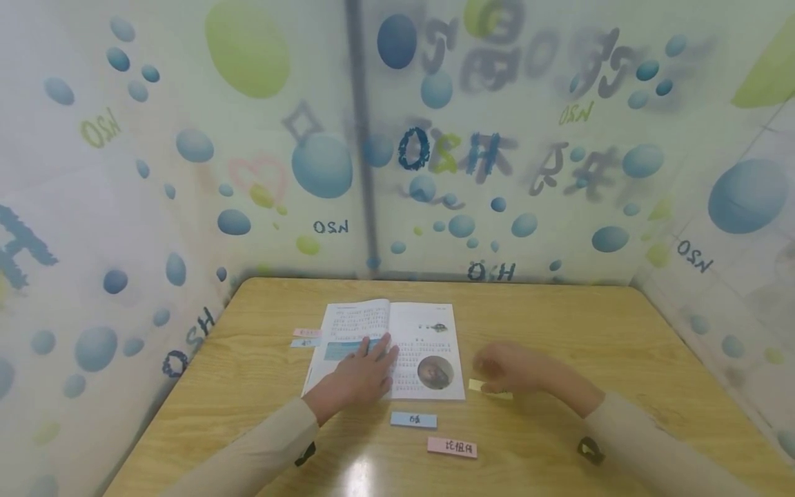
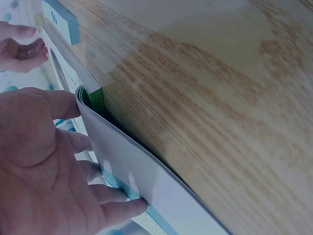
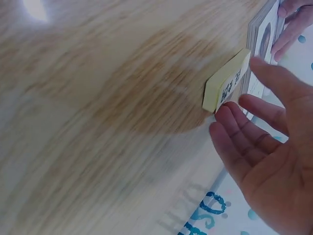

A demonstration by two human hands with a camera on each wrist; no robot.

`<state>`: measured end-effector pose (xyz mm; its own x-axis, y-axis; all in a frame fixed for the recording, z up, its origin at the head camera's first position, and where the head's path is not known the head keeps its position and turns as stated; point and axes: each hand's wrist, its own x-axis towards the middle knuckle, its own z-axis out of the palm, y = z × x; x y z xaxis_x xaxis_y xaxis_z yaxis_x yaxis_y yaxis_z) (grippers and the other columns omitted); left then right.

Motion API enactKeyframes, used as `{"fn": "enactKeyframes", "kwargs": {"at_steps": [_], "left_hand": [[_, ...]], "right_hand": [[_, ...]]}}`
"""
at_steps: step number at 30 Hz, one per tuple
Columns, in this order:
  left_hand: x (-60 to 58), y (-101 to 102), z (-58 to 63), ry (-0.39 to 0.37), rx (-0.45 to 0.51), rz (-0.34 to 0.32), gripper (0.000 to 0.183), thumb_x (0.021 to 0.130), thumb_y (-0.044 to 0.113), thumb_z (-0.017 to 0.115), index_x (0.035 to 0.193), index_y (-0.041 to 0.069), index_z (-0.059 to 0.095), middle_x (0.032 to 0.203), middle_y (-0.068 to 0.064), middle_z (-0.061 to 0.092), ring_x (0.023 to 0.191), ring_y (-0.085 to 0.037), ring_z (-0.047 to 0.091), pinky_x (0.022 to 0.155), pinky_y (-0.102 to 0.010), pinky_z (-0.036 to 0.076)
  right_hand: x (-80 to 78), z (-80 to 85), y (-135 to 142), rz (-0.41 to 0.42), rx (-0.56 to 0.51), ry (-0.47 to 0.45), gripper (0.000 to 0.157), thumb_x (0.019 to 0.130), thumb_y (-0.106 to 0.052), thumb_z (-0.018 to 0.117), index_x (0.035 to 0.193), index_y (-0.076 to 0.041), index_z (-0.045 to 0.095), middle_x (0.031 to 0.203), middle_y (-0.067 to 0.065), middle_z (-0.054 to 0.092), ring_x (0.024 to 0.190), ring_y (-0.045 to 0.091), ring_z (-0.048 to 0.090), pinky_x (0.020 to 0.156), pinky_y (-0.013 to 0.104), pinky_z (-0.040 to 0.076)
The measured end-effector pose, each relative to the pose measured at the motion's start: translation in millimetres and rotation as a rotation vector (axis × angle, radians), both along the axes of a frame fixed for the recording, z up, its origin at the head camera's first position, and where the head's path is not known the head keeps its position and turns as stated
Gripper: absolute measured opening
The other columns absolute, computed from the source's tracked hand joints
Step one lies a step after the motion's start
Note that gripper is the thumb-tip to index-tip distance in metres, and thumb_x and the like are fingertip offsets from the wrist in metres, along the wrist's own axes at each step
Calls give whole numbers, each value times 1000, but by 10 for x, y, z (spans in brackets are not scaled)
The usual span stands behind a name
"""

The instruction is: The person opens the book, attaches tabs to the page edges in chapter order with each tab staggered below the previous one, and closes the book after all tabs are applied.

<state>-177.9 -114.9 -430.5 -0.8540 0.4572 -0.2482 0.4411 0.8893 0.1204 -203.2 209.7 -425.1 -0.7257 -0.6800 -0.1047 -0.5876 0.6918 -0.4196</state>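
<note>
An open book (image 1: 428,314) lies on the table, printed on both pages, with a round picture on the right-hand one. My left hand (image 1: 366,376) rests flat across the left page and the fold, fingers spread; in the left wrist view, its fingers touch the page (image 2: 127,152). Beside the book's lower right corner is a narrow yellow sticky note pad (image 3: 230,81) with dark writing. My right hand (image 1: 518,366) is right at this pad, partly covering it in the head view. In the right wrist view, its fingers (image 3: 239,147) are loosely bent, with the thumb near the pad's far end.
A blue sticky note pad (image 1: 413,420) and a pink one (image 1: 452,447) lie in front of the book, both written on. Pink (image 1: 306,333) and blue (image 1: 303,343) strips stick out at its left edge. Patterned walls enclose the wooden table (image 1: 559,317).
</note>
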Motion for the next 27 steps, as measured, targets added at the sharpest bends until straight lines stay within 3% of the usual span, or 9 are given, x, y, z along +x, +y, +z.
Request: {"fn": "enactKeyframes", "kwargs": {"at_steps": [6, 9, 14, 21, 27], "left_hand": [[7, -1, -10, -5, 18, 13, 59, 108, 34, 47, 160, 11, 33, 167, -14, 15, 148, -46, 17, 111, -62, 31], [13, -5, -14, -2, 22, 10, 59, 108, 34, 47, 160, 11, 33, 167, -14, 15, 148, -46, 17, 111, -63, 31], [21, -5, -12, 9, 29, 0, 57, 108, 32, 46, 159, 9, 34, 167, -15, 17, 148, -46, 18, 110, -63, 33], [19, -3, 10, -2, 36, -10, 57, 107, 30, 47, 158, 8, 35, 167, -16, 17, 148, -46, 18, 110, -61, 34], [-82, -3, 2, -8, 68, -50, 58, 104, 30, 55, 155, 4, 41, 163, -20, 25, 148, -42, 22, 117, -55, 23]], "right_hand": [[91, -11, 87, -34, 35, -57, 25, 82, -23, 85, 95, -17, 65, 81, -7, 56, 73, 10, 50, 66, 31, 49], [146, -25, 105, -73, 19, -95, 25, 81, -16, 84, 89, -17, 60, 78, -5, 55, 69, 11, 49, 62, 30, 48], [174, -64, 103, -105, 28, -87, 27, 77, -4, 79, 86, -16, 57, 75, -5, 53, 66, 11, 48, 59, 28, 46], [141, -81, 91, -94, 51, -85, 29, 70, 0, 75, 84, -16, 55, 72, -5, 51, 64, 11, 47, 56, 27, 44], [88, 6, 74, -61, 53, -43, 28, 73, -2, 75, 86, -16, 55, 73, -5, 51, 65, 10, 46, 57, 28, 44]]}}
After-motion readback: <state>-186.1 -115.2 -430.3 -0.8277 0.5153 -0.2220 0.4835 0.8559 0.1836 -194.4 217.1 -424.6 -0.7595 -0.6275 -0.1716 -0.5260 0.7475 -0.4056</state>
